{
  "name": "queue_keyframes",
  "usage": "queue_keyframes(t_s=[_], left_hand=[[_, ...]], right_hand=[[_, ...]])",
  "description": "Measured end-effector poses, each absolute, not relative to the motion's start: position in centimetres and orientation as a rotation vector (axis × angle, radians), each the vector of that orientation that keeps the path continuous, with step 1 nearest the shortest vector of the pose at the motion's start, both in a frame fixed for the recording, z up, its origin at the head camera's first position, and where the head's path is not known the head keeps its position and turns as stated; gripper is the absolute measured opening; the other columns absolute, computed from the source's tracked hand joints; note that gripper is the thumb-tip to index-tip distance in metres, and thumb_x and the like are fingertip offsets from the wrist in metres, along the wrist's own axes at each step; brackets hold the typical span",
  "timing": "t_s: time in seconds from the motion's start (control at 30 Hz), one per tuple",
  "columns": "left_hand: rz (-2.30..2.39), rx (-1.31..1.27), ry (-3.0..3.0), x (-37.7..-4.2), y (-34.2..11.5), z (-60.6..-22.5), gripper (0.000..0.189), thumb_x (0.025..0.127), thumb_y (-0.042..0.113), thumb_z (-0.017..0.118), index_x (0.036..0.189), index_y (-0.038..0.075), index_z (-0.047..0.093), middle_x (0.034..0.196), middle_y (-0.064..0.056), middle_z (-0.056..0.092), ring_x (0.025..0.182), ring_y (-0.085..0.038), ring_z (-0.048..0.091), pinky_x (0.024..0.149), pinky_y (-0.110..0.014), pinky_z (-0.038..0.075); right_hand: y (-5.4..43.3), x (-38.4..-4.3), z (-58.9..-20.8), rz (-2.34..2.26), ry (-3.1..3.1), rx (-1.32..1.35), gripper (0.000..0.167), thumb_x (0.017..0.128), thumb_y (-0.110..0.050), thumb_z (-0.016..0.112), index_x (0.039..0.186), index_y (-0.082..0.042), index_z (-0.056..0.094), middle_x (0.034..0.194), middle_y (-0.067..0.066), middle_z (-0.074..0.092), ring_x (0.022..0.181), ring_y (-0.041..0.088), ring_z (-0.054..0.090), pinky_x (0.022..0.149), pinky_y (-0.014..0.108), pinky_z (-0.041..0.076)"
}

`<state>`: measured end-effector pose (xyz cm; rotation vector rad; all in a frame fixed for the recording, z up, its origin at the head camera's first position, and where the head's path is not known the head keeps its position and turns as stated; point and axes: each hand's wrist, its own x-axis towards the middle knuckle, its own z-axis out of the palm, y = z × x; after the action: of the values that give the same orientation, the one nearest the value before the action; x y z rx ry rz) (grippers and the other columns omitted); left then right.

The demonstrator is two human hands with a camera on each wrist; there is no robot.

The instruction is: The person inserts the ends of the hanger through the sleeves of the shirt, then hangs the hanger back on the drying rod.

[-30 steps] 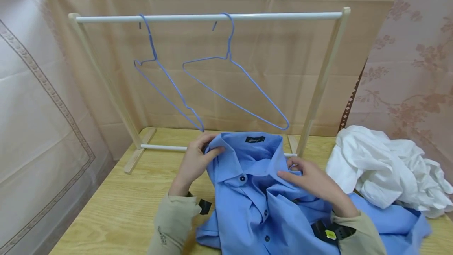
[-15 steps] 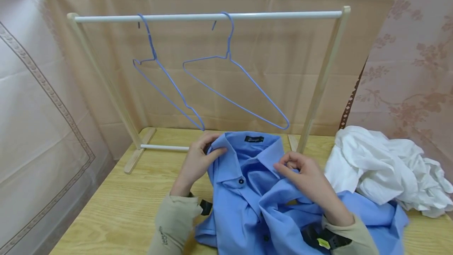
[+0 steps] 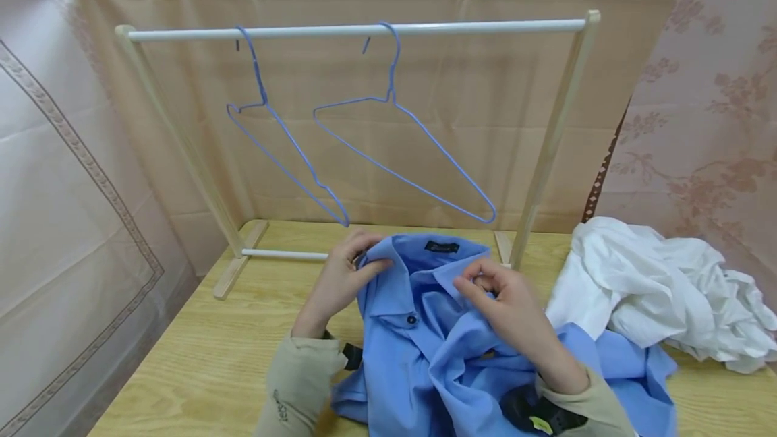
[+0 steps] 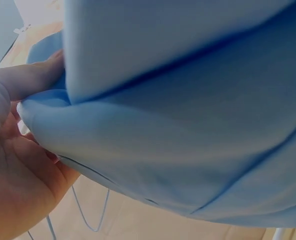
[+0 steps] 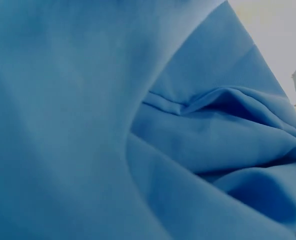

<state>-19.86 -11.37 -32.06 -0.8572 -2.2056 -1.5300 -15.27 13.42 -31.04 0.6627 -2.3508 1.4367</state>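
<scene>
A blue button-up shirt [image 3: 400, 363] is bunched on the table, its collar raised toward me with a dark label inside the neck. My left hand [image 3: 342, 278] pinches the collar side and shoulder between thumb and fingers. In the left wrist view, the thumb of that left hand [image 4: 23, 150] lies over a fold of the blue cloth. At the other side of the collar, my right hand [image 3: 506, 302] pinches the shirt's fabric, thumb and forefinger together. Blue folds fill most of the right wrist view, where the shirt [image 5: 203, 135] hides nearly all of the hand.
Behind the shirt stands a rack with a white rail [image 3: 485, 27] on wooden posts. Two blue wire hangers, one at left [image 3: 291, 137] and one nearer the middle [image 3: 437, 143], hang from it. A crumpled white cloth [image 3: 655, 288] lies at the right on the wooden table [image 3: 176, 356].
My right hand has moved left and slightly closer to the collar's middle, drawing the shirt's right side and sleeve inward. The collar has dipped a little. My left hand keeps its hold.
</scene>
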Motion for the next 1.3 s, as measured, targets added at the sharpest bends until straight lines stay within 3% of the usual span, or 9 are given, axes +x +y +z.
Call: queue_keyframes(t_s=[0.23, 0.37, 0.5, 0.67, 0.83, 1.0, 1.07, 1.17, 1.3], left_hand=[[-1.530, -0.802, -2.285, -20.5, -11.2, -32.7, 0.024, 0.084, 0.013, 0.065, 0.107, 0.011, 0.066, 0.094, -0.003, 0.057, 0.085, -0.013, 0.050, 0.073, -0.027, 0.042], [-1.512, -0.782, -2.335, -20.9, -11.3, -33.3, 0.023, 0.085, 0.014, 0.064, 0.107, 0.013, 0.065, 0.095, -0.002, 0.056, 0.083, -0.014, 0.048, 0.071, -0.028, 0.040], [-1.481, -0.768, -2.369, -21.2, -11.3, -33.6, 0.021, 0.084, 0.013, 0.064, 0.106, 0.013, 0.066, 0.095, 0.000, 0.057, 0.083, -0.013, 0.049, 0.072, -0.028, 0.040], [-1.464, -0.749, -2.393, -21.5, -11.3, -33.8, 0.019, 0.084, 0.011, 0.065, 0.102, 0.012, 0.066, 0.097, 0.001, 0.057, 0.085, -0.013, 0.050, 0.074, -0.030, 0.042], [-1.479, -0.718, -2.397, -21.6, -11.4, -34.0, 0.018, 0.084, 0.011, 0.064, 0.102, 0.013, 0.066, 0.097, 0.001, 0.056, 0.085, -0.014, 0.050, 0.074, -0.033, 0.043], [-1.489, -0.722, -2.378, -21.5, -11.5, -33.9, 0.016, 0.085, 0.010, 0.063, 0.101, 0.012, 0.065, 0.100, -0.001, 0.056, 0.087, -0.015, 0.050, 0.074, -0.033, 0.042], [-1.495, -0.733, -2.376, -21.4, -11.5, -33.8, 0.016, 0.086, 0.010, 0.062, 0.101, 0.011, 0.065, 0.100, -0.001, 0.056, 0.087, -0.016, 0.050, 0.073, -0.033, 0.041], [-1.493, -0.753, -2.374, -21.3, -11.5, -33.7, 0.015, 0.086, 0.010, 0.061, 0.101, 0.011, 0.064, 0.100, -0.001, 0.056, 0.086, -0.016, 0.049, 0.072, -0.032, 0.040], [-1.492, -0.783, -2.349, -21.2, -11.5, -33.5, 0.014, 0.086, 0.012, 0.062, 0.100, 0.011, 0.065, 0.097, -0.001, 0.057, 0.084, -0.014, 0.049, 0.072, -0.032, 0.040]], right_hand=[[13.1, -15.6, -34.8, 1.414, -2.634, 0.687, 0.014, 0.086, -0.031, 0.061, 0.077, -0.022, 0.058, 0.054, -0.011, 0.041, 0.046, 0.001, 0.036, 0.045, 0.020, 0.032], [13.2, -16.0, -36.1, 1.307, -2.847, 0.904, 0.015, 0.086, -0.036, 0.060, 0.076, -0.025, 0.061, 0.058, -0.012, 0.050, 0.048, 0.000, 0.041, 0.046, 0.020, 0.036], [13.6, -16.7, -37.0, 1.206, -3.009, 1.125, 0.017, 0.088, -0.035, 0.058, 0.079, -0.023, 0.066, 0.061, -0.013, 0.055, 0.048, -0.001, 0.043, 0.046, 0.018, 0.036], [14.3, -17.8, -38.0, 1.176, -3.114, 1.174, 0.019, 0.090, -0.029, 0.055, 0.084, -0.018, 0.070, 0.067, -0.012, 0.058, 0.053, 0.000, 0.047, 0.050, 0.018, 0.038], [14.7, -18.4, -38.9, 1.233, -3.142, 1.080, 0.023, 0.090, -0.033, 0.055, 0.085, -0.016, 0.069, 0.070, -0.009, 0.059, 0.057, 0.002, 0.049, 0.053, 0.020, 0.040], [15.2, -19.0, -38.9, 1.327, -3.070, 0.662, 0.025, 0.086, -0.035, 0.060, 0.078, -0.011, 0.060, 0.068, -0.004, 0.053, 0.060, 0.009, 0.047, 0.054, 0.023, 0.037], [15.4, -19.3, -38.9, 1.354, -3.007, 0.482, 0.027, 0.084, -0.031, 0.064, 0.083, -0.005, 0.056, 0.075, 0.001, 0.053, 0.067, 0.013, 0.049, 0.059, 0.025, 0.040], [15.7, -19.7, -39.0, 1.410, -2.900, 0.383, 0.044, 0.081, -0.026, 0.068, 0.108, 0.003, 0.047, 0.101, 0.016, 0.054, 0.091, 0.028, 0.054, 0.080, 0.037, 0.045], [16.0, -20.4, -39.0, 1.443, -2.802, 0.494, 0.073, 0.080, -0.022, 0.069, 0.134, 0.004, 0.028, 0.132, 0.028, 0.033, 0.121, 0.043, 0.035, 0.097, 0.056, 0.033]])
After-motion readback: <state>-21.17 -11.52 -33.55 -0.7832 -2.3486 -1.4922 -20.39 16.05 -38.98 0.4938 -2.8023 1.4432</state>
